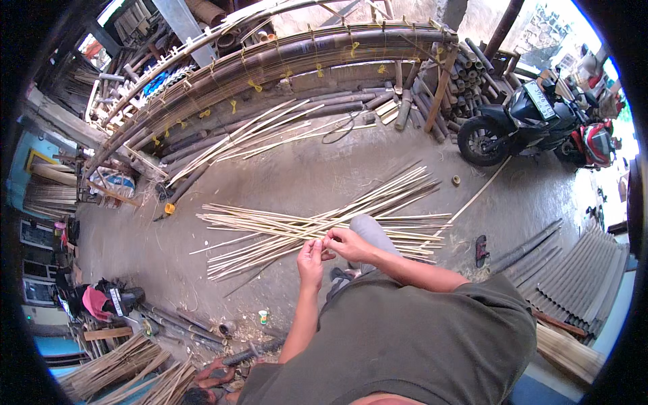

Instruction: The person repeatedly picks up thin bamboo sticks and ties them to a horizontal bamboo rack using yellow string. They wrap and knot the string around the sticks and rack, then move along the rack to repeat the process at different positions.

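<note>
A thin pale bamboo strip [317, 233] is pinched between both hands, above a loose fan of similar long, flat strips [324, 226] lying on the middle of the concrete floor [283, 169]. The left hand [311, 262] is raised, fingers curled and grasping the strip. The right hand [347, 243] meets it, fingers clenched on the same strip, forearm bent inward. Thick dark bamboo poles [270, 67] are stacked at the floor's far edge; a motorcycle [520, 121] stands at the right.

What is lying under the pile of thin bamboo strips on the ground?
Under the strips only bare concrete floor shows, through the gaps and all around. The person's knee covers the pile's right middle, so that part stays hidden.
</note>
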`<control>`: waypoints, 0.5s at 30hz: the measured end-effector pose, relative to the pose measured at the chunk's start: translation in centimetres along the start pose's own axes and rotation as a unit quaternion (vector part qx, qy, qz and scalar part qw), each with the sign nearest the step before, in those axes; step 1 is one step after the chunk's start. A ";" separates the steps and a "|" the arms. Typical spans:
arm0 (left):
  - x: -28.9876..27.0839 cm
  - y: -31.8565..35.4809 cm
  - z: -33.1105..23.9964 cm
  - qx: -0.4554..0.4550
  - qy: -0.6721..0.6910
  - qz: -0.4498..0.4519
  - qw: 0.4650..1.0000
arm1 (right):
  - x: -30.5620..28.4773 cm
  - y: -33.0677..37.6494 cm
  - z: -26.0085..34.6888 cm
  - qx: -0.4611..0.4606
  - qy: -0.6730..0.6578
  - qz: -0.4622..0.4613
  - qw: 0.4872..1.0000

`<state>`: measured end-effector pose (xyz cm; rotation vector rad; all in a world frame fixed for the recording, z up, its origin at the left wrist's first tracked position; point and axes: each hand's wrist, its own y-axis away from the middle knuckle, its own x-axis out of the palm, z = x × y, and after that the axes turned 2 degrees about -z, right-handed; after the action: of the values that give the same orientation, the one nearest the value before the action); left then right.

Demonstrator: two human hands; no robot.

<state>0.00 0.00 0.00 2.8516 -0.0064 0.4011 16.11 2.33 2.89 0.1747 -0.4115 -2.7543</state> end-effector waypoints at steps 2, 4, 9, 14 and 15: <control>1.4 -1.2 1.0 0.029 -0.056 0.010 0.998 | -1.2 0.1 -0.4 -0.032 -0.027 -0.053 0.998; 0.6 -7.0 -2.2 0.047 -0.206 -0.005 0.977 | -0.5 -6.4 -0.7 -0.047 -0.101 -0.088 0.990; 2.3 -19.8 -4.8 0.106 -0.456 -0.057 0.882 | -7.5 -18.2 4.0 -0.041 -0.255 -0.108 0.960; 5.7 -34.8 -6.8 0.143 -0.453 -0.061 0.878 | -14.7 -31.3 4.3 -0.032 -0.390 0.021 0.920; 7.1 -38.8 -8.0 0.126 -0.437 -0.045 0.889 | -17.4 -34.3 5.5 -0.052 -0.360 0.029 0.931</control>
<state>6.24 39.75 -0.59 2.9899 0.0089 -0.9810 20.32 40.69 -1.08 -0.8829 -0.4309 -2.6819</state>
